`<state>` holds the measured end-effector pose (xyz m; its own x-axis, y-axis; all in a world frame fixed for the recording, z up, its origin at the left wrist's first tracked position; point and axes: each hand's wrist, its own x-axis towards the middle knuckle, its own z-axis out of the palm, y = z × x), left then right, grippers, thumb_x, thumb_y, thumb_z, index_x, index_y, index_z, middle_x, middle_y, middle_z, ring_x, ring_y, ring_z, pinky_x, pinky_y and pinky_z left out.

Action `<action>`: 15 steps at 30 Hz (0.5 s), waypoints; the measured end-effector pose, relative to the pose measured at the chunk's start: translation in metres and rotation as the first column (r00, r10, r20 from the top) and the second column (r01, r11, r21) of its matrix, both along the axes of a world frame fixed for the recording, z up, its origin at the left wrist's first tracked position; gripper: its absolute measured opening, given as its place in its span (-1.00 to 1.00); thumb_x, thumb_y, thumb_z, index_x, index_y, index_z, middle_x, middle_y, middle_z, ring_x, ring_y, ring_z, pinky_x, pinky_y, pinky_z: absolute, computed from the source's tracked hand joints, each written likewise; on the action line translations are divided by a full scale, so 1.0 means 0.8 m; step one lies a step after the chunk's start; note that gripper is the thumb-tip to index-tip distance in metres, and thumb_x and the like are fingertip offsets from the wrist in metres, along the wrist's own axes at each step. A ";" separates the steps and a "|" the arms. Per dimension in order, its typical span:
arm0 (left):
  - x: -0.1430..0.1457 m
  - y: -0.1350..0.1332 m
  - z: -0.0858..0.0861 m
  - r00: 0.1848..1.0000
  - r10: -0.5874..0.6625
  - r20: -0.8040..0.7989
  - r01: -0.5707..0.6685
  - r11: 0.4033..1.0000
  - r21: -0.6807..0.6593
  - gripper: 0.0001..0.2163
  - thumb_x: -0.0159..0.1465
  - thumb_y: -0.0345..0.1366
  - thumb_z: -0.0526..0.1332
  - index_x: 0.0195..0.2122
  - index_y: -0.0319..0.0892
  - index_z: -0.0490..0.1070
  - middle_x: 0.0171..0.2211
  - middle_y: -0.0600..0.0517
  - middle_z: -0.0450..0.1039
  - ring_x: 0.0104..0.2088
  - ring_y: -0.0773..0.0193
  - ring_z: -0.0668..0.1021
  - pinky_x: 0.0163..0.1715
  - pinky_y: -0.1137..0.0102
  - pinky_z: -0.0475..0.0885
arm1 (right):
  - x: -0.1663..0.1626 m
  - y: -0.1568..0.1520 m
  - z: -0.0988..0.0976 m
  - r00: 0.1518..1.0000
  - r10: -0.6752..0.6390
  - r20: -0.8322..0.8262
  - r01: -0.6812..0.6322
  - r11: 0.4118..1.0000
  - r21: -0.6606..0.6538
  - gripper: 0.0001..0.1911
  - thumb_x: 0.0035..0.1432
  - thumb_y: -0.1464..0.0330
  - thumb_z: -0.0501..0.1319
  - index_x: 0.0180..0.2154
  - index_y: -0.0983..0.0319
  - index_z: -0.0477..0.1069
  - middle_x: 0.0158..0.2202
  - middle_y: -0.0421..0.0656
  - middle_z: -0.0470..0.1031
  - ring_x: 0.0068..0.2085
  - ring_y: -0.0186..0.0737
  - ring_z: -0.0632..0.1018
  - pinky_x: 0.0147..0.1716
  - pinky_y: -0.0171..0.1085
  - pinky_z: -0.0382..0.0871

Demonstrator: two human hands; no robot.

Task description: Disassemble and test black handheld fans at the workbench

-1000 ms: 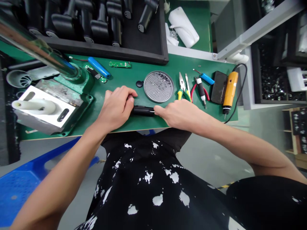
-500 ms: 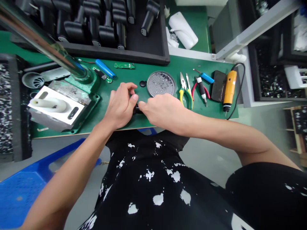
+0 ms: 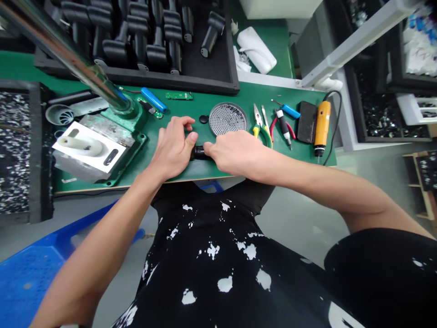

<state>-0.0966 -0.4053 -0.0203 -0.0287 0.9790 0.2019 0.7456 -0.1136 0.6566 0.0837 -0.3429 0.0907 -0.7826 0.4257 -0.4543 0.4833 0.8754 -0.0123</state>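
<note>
A black cylindrical part [image 3: 198, 153] lies low on the green bench mat [image 3: 211, 171], mostly hidden between my hands. My left hand [image 3: 172, 148] curls around its left end, and the fingertips of my right hand [image 3: 235, 157] grip its right end. Just above them sit a small black round cap [image 3: 204, 119] and a perforated metal disc [image 3: 227, 119]. Combination pliers with yellow-green handles [image 3: 260, 130] lie to the right of the disc, nearest my right hand.
A green-based press with a steel column [image 3: 119, 116] stands left of my left hand. Along the back lie a blue cell [image 3: 153, 100] and a green circuit board [image 3: 179, 95]. A yellow electric screwdriver [image 3: 322, 127] lies at the right. A tray of black parts [image 3: 136, 45] stands behind the bench.
My hands have moved closer together over the black part, which now shows much less between them. The view has shifted slightly, with the bench sitting further right.
</note>
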 end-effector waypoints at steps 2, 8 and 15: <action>0.000 0.000 0.000 1.000 -0.003 -0.001 0.003 1.000 -0.006 -0.57 0.55 0.03 -0.08 0.24 -0.13 0.25 0.07 -0.15 0.44 0.04 0.00 0.52 0.09 0.06 0.32 | -0.010 -0.003 -0.001 1.000 0.013 -0.018 -0.013 1.000 -0.015 -0.64 0.39 0.51 0.01 -0.01 0.29 0.56 -0.30 0.06 0.62 -0.26 0.05 0.64 -0.44 -0.18 0.12; 0.004 -0.003 0.007 0.999 0.010 -0.033 -0.010 1.000 0.001 -0.59 0.56 -0.03 -0.11 0.23 -0.12 0.31 0.01 -0.12 0.49 0.02 0.01 0.51 0.06 0.10 0.30 | -0.002 -0.006 0.004 0.995 0.011 -0.098 -0.007 0.999 0.049 -0.64 0.52 0.36 -0.03 0.00 0.29 0.54 -0.33 0.02 0.62 -0.28 0.02 0.62 -0.43 -0.19 0.09; -0.013 -0.007 0.040 0.919 -0.300 -0.256 0.264 0.950 -0.164 -0.52 0.38 0.07 0.22 0.20 -0.10 0.46 0.05 -0.12 0.55 0.03 -0.11 0.49 -0.01 0.08 0.36 | 0.119 0.017 -0.010 0.805 -0.407 -0.432 0.463 0.886 0.028 -0.57 0.52 0.30 -0.06 0.23 0.26 0.41 0.03 0.07 0.52 -0.14 -0.01 0.59 -0.26 -0.14 0.38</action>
<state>-0.1067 -0.4108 0.0116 0.2915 0.9558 0.0389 0.8472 -0.2768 0.4534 0.1791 -0.3293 0.0826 -0.6017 0.7965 -0.0592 0.7895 0.5818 -0.1955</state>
